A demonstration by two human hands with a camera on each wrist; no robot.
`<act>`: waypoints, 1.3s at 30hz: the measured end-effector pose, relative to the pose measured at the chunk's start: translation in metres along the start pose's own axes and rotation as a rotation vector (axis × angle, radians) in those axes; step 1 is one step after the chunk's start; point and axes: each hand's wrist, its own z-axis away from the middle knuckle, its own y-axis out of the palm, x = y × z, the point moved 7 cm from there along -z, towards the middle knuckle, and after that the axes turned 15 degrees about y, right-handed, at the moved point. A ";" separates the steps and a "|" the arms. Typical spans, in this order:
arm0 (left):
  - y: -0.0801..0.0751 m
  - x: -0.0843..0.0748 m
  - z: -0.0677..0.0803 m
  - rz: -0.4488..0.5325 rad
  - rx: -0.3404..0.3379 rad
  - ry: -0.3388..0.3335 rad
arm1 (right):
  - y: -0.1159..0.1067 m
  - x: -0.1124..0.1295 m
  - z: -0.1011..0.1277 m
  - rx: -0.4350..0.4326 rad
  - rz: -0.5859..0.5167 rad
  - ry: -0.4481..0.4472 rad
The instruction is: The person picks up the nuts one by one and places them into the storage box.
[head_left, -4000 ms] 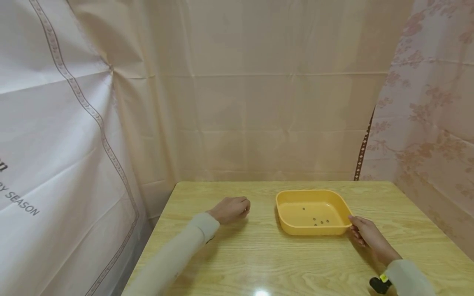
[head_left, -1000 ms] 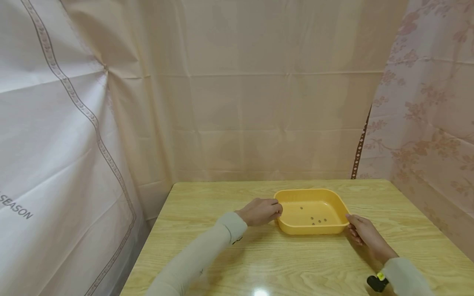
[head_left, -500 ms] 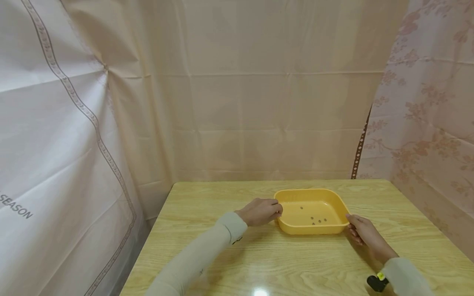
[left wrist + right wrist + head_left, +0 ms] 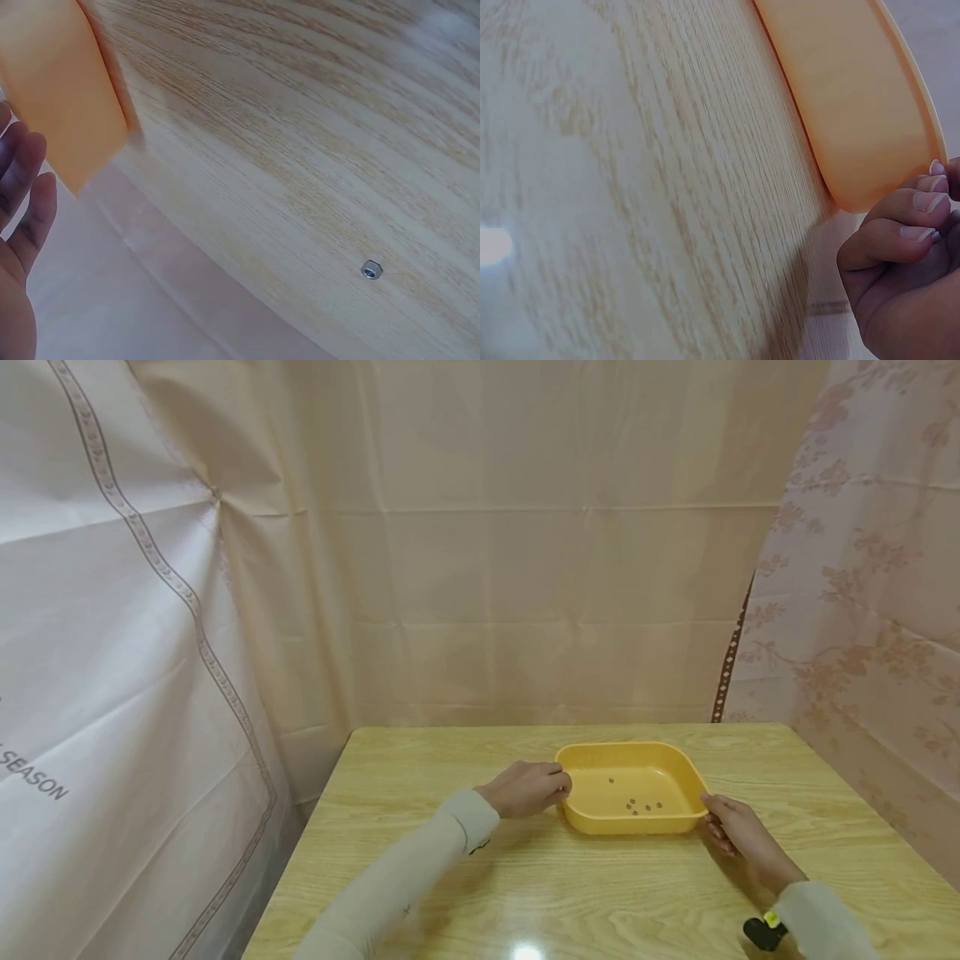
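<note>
Wooden worktop [image 4: 525, 893], curtained walls | yellow tray [image 4: 632, 823] holds small dark bits [image 4: 643, 807] | left hand [image 4: 525, 789] curled, empty, at tray's left rim | right hand [image 4: 738, 837] relaxed, fingertips touching right corner

Your hands flank the yellow tray [image 4: 592, 817]: left hand [image 4: 527, 789] at its left wall, right hand [image 4: 738, 835] at its right corner. Above the tray is open; small dark bits [image 4: 641, 806] lie inside. Bare table [image 4: 420, 777] lies left, with a loose nut [image 4: 370, 269]. Curtains [image 4: 525, 543] close off behind and both sides.
</note>
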 end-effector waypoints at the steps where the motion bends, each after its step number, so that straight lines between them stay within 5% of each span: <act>1: 0.000 0.000 0.001 0.000 -0.005 0.003 | 0.000 0.000 0.000 0.001 -0.002 0.003; 15: 0.004 0.013 0.026 0.001 0.014 -0.063 | 0.000 0.001 0.000 0.015 -0.012 -0.004; 22: 0.006 0.021 0.050 0.012 0.068 -0.141 | -0.001 -0.001 -0.001 0.013 -0.021 0.005; 39: 0.007 0.038 0.118 0.024 0.047 -0.224 | 0.000 -0.002 -0.001 0.015 -0.016 0.009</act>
